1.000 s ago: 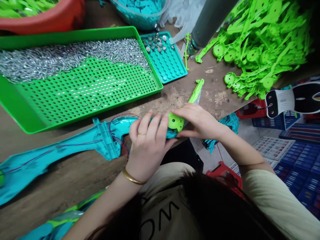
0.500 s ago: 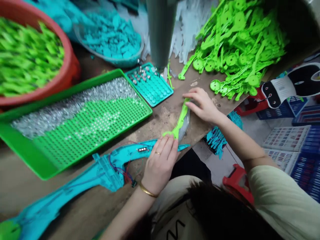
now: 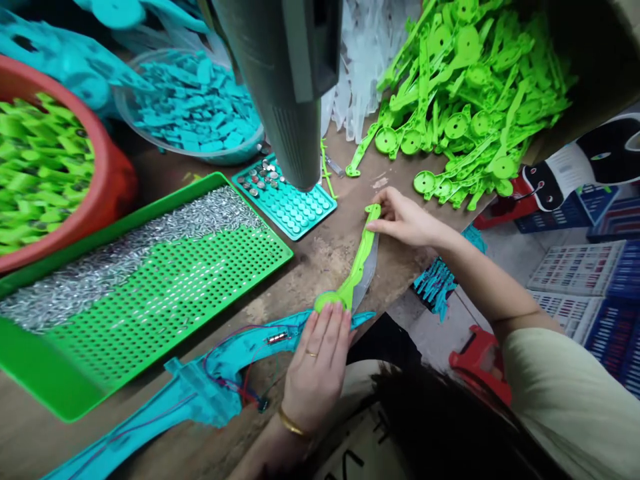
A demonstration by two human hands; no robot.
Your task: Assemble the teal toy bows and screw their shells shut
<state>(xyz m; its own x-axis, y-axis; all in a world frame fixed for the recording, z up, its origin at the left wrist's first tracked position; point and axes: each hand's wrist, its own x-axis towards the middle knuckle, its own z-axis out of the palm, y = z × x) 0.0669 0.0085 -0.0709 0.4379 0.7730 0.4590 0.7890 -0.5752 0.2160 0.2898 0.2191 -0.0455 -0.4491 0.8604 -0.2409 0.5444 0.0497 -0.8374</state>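
Note:
A long lime green plastic part (image 3: 358,267) with a round end lies along a clear plastic piece (image 3: 367,270). My right hand (image 3: 405,219) pinches its narrow far end between thumb and fingers. With fingers straight and together, my left hand (image 3: 320,363) holds the round end down from above; its thumb is hidden. Under and beside the left hand runs a long blue plastic shell (image 3: 233,357). Wires and a small component (image 3: 277,338) sit in that shell. The shell's pointed tip shows just past the left fingers.
A green perforated tray (image 3: 200,293) of screws and a blue tray (image 3: 305,210) of small metal discs lie ahead. A dark tool column (image 3: 290,113) hangs above. Around them are a red tub (image 3: 107,180), a clear bowl (image 3: 240,143) and a lime green parts pile (image 3: 470,113).
The view has shifted, so the trays and tub appear lower and further left. My right hand's fingers have closed more around the green part's far end. My left hand stays on the round end.

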